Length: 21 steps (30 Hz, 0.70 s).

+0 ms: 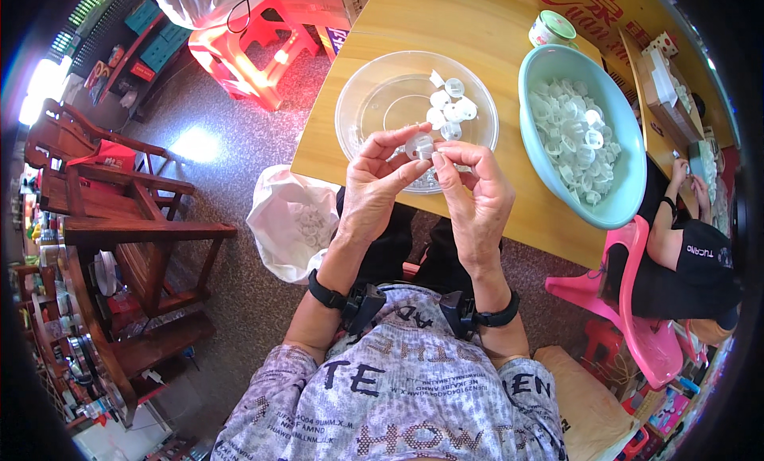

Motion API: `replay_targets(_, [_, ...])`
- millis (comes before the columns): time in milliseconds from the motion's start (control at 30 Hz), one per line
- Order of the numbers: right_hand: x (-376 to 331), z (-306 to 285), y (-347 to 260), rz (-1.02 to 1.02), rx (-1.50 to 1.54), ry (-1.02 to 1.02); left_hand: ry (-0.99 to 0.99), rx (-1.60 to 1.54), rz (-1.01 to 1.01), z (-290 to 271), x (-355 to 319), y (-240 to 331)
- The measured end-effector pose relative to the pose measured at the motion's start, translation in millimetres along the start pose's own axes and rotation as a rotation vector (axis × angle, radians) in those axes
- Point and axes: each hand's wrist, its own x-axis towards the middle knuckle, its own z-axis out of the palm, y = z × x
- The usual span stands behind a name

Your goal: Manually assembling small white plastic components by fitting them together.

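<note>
Between both hands, over the near edge of a clear round tub [347,115], is a small translucent plastic cap [419,147]. My left hand [377,178] pinches it from the left with thumb and fingers. From the right, my right hand [475,192] closes thumb and forefinger on its lower right side. Several similar white plastic caps [450,111] lie in the right part of the tub. Smaller clear bits show under my hands at the tub's near side, too small to name.
A light blue basin [528,135] full of similar plastic parts stands right on the wooden table [509,23]. A green-lidded container [552,29] is behind it. A white sack [270,214] stands below the table's left edge. Another person [676,238] works at right, near a pink chair [637,302].
</note>
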Motion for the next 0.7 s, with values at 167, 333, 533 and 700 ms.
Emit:
replay_targets(167, [0.3, -1.1, -3.2, -0.004, -0.045, -0.015, -0.003, 0.030, 0.023, -3.4, 0.2, -3.4])
replay_targets(333, [-0.7, -1.0, -1.6, 0.055, 0.043, -0.016, -0.006, 0.007, 0.005, -4.2, -0.6, -2.8])
replay_targets(533, [0.6, -1.6, -1.5, 0.041, 0.027, -0.011, 0.003, 0.037, -0.004, -5.2, -0.6, -2.3])
replay_targets(700, [1.9, -2.2, -2.8, 0.067, 0.032, 0.005, -0.033, 0.058, -0.008, -7.9, -0.9, -2.5])
